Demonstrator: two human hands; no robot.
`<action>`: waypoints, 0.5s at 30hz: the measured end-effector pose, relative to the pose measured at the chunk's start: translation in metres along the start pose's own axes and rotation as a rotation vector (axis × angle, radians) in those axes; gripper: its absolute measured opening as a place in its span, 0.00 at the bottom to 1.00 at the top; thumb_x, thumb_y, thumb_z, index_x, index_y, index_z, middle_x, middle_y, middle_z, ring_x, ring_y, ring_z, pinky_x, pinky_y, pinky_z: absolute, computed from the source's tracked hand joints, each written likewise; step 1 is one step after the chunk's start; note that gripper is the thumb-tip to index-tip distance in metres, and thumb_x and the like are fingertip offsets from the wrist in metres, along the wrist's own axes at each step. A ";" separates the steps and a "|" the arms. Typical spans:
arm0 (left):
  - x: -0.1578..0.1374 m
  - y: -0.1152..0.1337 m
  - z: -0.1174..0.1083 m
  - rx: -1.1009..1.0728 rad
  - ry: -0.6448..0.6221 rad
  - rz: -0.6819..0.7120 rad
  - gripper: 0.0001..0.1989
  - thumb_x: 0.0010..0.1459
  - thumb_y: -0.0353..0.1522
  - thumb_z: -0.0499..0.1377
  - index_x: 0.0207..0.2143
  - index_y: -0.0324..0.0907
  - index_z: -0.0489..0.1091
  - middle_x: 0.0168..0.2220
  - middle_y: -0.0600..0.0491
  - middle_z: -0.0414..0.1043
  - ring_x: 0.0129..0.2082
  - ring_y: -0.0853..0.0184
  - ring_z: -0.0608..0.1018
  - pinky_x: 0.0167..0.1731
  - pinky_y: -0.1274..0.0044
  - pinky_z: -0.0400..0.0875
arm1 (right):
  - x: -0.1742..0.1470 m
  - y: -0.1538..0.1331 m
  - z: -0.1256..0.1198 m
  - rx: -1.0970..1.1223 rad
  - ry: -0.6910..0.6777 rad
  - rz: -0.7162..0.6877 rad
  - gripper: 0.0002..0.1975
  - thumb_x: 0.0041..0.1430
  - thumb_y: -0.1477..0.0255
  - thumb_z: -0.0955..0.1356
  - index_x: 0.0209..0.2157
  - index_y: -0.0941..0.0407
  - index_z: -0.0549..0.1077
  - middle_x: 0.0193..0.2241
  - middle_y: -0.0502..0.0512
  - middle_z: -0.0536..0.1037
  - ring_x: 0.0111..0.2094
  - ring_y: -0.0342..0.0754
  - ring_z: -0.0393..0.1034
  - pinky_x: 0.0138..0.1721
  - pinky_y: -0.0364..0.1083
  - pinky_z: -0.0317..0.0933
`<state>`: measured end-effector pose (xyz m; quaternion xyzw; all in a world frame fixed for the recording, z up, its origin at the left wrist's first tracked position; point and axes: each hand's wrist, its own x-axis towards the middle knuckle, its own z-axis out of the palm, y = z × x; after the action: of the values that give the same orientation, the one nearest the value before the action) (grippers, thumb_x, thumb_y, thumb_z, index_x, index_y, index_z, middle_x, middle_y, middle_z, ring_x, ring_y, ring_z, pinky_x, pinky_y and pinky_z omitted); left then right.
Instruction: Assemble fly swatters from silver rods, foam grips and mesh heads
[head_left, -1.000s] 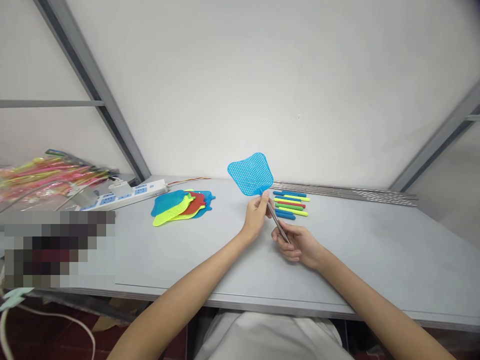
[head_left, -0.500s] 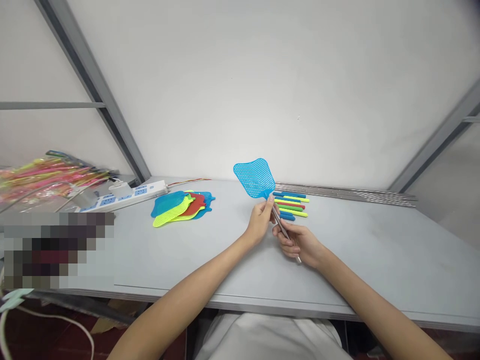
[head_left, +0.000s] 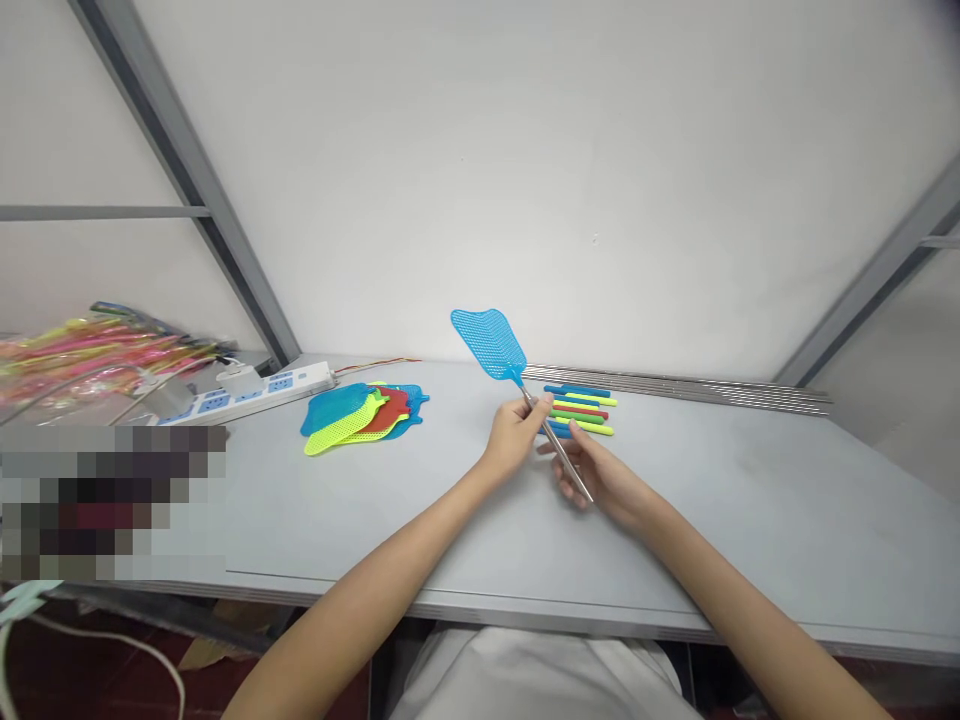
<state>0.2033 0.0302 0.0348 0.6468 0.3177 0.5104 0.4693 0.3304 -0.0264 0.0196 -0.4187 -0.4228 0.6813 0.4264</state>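
A fly swatter with a blue mesh head (head_left: 489, 343) on a silver metal rod (head_left: 559, 448) is tilted above the table. My left hand (head_left: 516, 437) is closed around the rod just below the head. Beside the rod's lower half, my right hand (head_left: 596, 475) has its thumb and fingers apart; some fingers pass behind the rod, and I cannot tell if they touch it. Coloured handle tubes (head_left: 581, 412) in blue, yellow-green, red and green lie beyond my hands, partly hidden by them.
Loose swatter heads (head_left: 360, 415) lie overlapping at the left. Long metal rods (head_left: 690, 388) run along the wall. A white power strip (head_left: 259, 395) with plugs and bagged colourful items (head_left: 97, 350) are farther left. The table's front edge (head_left: 570, 618) is near me.
The swatter has shifted slightly left, its head now clear of my left hand with some rod showing between. My right hand's fingers have loosened from the rod.
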 end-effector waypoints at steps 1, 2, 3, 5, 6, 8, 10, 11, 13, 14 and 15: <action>0.003 0.000 -0.003 0.016 0.066 0.006 0.20 0.45 0.43 0.51 0.13 0.37 0.53 0.13 0.60 0.48 0.14 0.80 0.53 0.13 0.84 0.47 | 0.002 0.000 -0.002 -0.038 0.073 -0.029 0.20 0.50 0.57 0.58 0.38 0.56 0.65 0.23 0.51 0.67 0.17 0.39 0.63 0.11 0.37 0.54; 0.006 0.000 -0.005 0.018 0.125 0.005 0.21 0.45 0.43 0.52 0.12 0.37 0.52 0.13 0.60 0.47 0.14 0.80 0.52 0.13 0.84 0.46 | 0.003 0.001 -0.005 -0.072 0.141 -0.047 0.20 0.49 0.57 0.59 0.39 0.55 0.64 0.24 0.52 0.68 0.18 0.40 0.64 0.12 0.38 0.57; 0.008 0.000 -0.008 0.007 0.175 -0.001 0.21 0.45 0.43 0.52 0.12 0.38 0.51 0.12 0.60 0.46 0.14 0.80 0.52 0.13 0.83 0.46 | 0.005 0.001 -0.007 -0.099 0.196 -0.047 0.20 0.48 0.57 0.59 0.40 0.54 0.63 0.25 0.52 0.68 0.19 0.41 0.65 0.13 0.39 0.58; 0.011 0.002 -0.011 -0.039 0.256 -0.013 0.20 0.45 0.44 0.51 0.13 0.38 0.51 0.12 0.60 0.46 0.13 0.79 0.51 0.12 0.83 0.45 | 0.006 0.001 -0.013 -0.129 0.261 -0.015 0.21 0.47 0.57 0.60 0.41 0.54 0.62 0.27 0.53 0.69 0.18 0.42 0.66 0.13 0.40 0.59; 0.012 0.003 -0.012 -0.069 0.282 -0.012 0.20 0.46 0.44 0.51 0.14 0.39 0.51 0.13 0.60 0.46 0.13 0.79 0.51 0.12 0.84 0.45 | 0.007 0.001 -0.015 -0.138 0.276 0.002 0.22 0.47 0.57 0.61 0.41 0.54 0.61 0.27 0.54 0.70 0.18 0.42 0.66 0.13 0.41 0.59; 0.013 0.005 -0.013 -0.135 0.308 0.005 0.19 0.47 0.44 0.50 0.16 0.39 0.50 0.14 0.60 0.46 0.13 0.80 0.51 0.12 0.84 0.45 | 0.007 0.001 -0.018 -0.157 0.296 0.020 0.22 0.46 0.56 0.61 0.42 0.53 0.60 0.26 0.54 0.70 0.16 0.43 0.65 0.12 0.41 0.59; 0.013 0.006 -0.013 -0.199 0.306 0.020 0.19 0.48 0.44 0.49 0.17 0.39 0.50 0.14 0.61 0.45 0.12 0.80 0.50 0.11 0.84 0.44 | 0.007 0.001 -0.019 -0.181 0.307 0.025 0.23 0.46 0.56 0.61 0.42 0.53 0.59 0.24 0.53 0.71 0.15 0.43 0.65 0.11 0.40 0.58; 0.013 0.006 -0.013 -0.224 0.305 0.020 0.19 0.48 0.44 0.49 0.17 0.39 0.51 0.14 0.61 0.45 0.12 0.80 0.50 0.11 0.85 0.44 | 0.007 0.001 -0.019 -0.193 0.310 0.025 0.23 0.46 0.56 0.61 0.42 0.53 0.59 0.23 0.53 0.71 0.14 0.42 0.65 0.10 0.40 0.57; 0.013 0.006 -0.014 -0.255 0.313 0.012 0.19 0.47 0.45 0.49 0.18 0.39 0.51 0.15 0.61 0.46 0.12 0.81 0.51 0.10 0.85 0.45 | 0.008 0.002 -0.020 -0.214 0.317 0.022 0.23 0.46 0.56 0.61 0.43 0.52 0.59 0.23 0.53 0.71 0.13 0.42 0.64 0.09 0.40 0.57; 0.014 0.005 -0.014 -0.260 0.321 0.008 0.19 0.47 0.46 0.49 0.18 0.39 0.52 0.15 0.61 0.47 0.11 0.81 0.52 0.10 0.85 0.46 | 0.009 0.002 -0.020 -0.223 0.324 0.018 0.23 0.46 0.56 0.61 0.43 0.52 0.58 0.22 0.52 0.72 0.13 0.42 0.64 0.09 0.39 0.56; 0.014 0.005 -0.014 -0.263 0.329 0.004 0.19 0.47 0.46 0.49 0.18 0.39 0.53 0.15 0.60 0.48 0.11 0.81 0.54 0.10 0.85 0.47 | 0.009 0.003 -0.020 -0.232 0.336 0.017 0.23 0.46 0.56 0.61 0.43 0.53 0.58 0.22 0.52 0.72 0.12 0.42 0.63 0.09 0.39 0.56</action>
<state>0.1935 0.0449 0.0447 0.4884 0.3193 0.6472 0.4905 0.3460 -0.0141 0.0090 -0.5763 -0.4179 0.5520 0.4343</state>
